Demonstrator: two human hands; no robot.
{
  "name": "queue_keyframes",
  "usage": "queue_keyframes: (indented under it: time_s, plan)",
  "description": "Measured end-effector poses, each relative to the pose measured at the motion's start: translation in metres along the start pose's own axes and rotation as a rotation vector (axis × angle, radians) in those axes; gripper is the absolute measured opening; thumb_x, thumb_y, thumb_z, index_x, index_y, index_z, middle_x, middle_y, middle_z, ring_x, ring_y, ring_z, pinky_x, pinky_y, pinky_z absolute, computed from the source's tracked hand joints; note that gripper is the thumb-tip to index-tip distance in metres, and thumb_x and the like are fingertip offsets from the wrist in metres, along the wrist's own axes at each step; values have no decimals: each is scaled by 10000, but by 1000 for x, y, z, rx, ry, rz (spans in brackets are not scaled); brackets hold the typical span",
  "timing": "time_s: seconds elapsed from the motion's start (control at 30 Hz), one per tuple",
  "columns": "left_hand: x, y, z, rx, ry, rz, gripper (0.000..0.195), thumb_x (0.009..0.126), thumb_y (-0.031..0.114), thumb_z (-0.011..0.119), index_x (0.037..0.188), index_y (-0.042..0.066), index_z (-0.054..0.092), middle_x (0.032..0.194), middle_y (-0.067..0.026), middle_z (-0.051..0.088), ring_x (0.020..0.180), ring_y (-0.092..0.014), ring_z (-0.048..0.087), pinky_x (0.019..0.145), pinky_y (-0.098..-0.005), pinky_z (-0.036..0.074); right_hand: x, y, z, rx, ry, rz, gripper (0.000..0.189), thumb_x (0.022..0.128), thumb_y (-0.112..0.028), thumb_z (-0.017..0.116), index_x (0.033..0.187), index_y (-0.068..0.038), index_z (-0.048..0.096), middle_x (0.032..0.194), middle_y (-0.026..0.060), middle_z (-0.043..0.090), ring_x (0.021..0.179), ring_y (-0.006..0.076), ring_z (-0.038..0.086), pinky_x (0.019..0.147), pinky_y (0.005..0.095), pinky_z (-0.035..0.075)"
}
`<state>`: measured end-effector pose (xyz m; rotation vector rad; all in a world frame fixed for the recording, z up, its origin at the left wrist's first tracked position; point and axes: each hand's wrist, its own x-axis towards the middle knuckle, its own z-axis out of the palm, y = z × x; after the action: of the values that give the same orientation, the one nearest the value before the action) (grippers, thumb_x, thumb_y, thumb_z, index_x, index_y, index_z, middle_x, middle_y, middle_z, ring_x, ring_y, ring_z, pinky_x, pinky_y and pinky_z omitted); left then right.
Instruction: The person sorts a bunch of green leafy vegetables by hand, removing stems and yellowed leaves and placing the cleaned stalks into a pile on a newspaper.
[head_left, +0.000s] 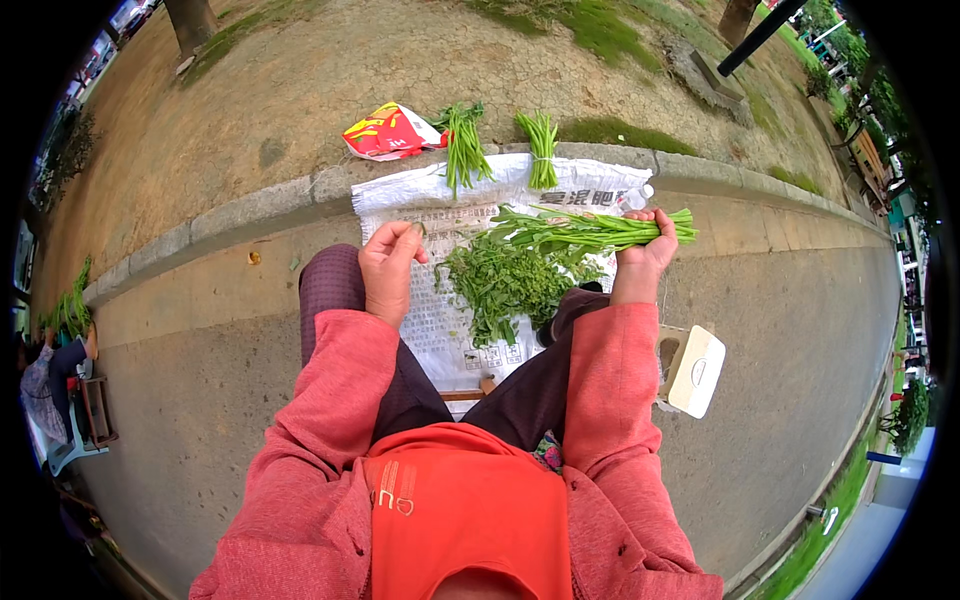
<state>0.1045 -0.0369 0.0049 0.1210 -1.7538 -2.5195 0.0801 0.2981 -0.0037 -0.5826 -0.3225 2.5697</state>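
Note:
My right hand (649, 244) is closed around a bunch of long green leafy stems (562, 227). Their leaves point left and the cut ends stick out to the right of the fist. My left hand (391, 262) hovers above my left knee, thumb and forefinger pinched together. A tiny dark green spot shows at the thumb tip; whether it is a held scrap of leaf is unclear. Below the bunch, a heap of loose green leaves (510, 289) lies on a white woven sack (435, 330) spread between my legs.
Two stem bundles, a leafy one (466, 150) and a tied one (541, 154), lie at the sack's far edge by a red-and-yellow bag (394, 133) and the stone kerb (255, 200). A clear plastic bottle (636, 197) and a cream box (691, 371) are at right. Another person (49, 390) sits far left.

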Motion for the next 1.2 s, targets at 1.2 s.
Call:
queue_keyframes:
  time_s: [1.2]
  plan:
    - [-12, -27, 25, 666, -363, 379, 58, 765, 14, 598, 776, 4, 542, 699, -75, 516, 567, -152, 493, 516, -272, 396, -10, 13, 8, -74, -92, 108, 80, 755, -116, 530, 725, -81, 465, 633, 27, 493, 566, 172, 464, 548, 322, 419]
